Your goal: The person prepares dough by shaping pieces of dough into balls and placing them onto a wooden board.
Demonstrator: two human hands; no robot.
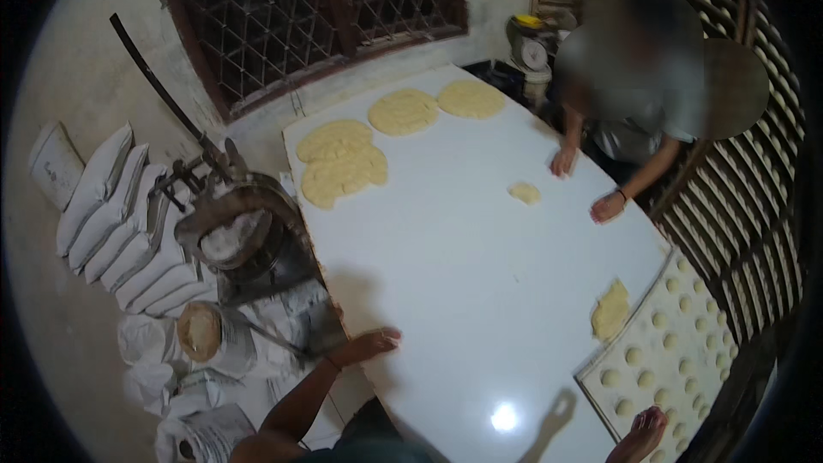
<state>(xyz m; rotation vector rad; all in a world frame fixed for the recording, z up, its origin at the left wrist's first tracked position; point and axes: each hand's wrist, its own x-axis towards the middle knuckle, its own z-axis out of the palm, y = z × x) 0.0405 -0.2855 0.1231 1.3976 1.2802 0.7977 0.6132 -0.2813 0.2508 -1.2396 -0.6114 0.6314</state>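
Note:
My left hand (369, 347) reaches over the left edge of the white table (471, 291), fingers stretched forward and apart from any dough. At the lower right my right hand (641, 435) is above the tray of dough balls (591, 381), its fingers curled; whether anything is inside them is hidden. Several small round dough balls (633, 357) sit spaced out on that tray. A flattened yellowish dough piece (610, 312) lies on the table beside the tray. Farther off is a smaller dough scrap (525, 193), near a co-worker's hands (609, 206).
Large flat dough rounds (403, 111) lie along the table's far left side. A metal press with a long lever (244, 219) stands left, near stacked white sacks (111, 206) and an open sack (201, 333). Racks of dough balls (729, 206) and a dial scale (531, 53) are behind the co-worker.

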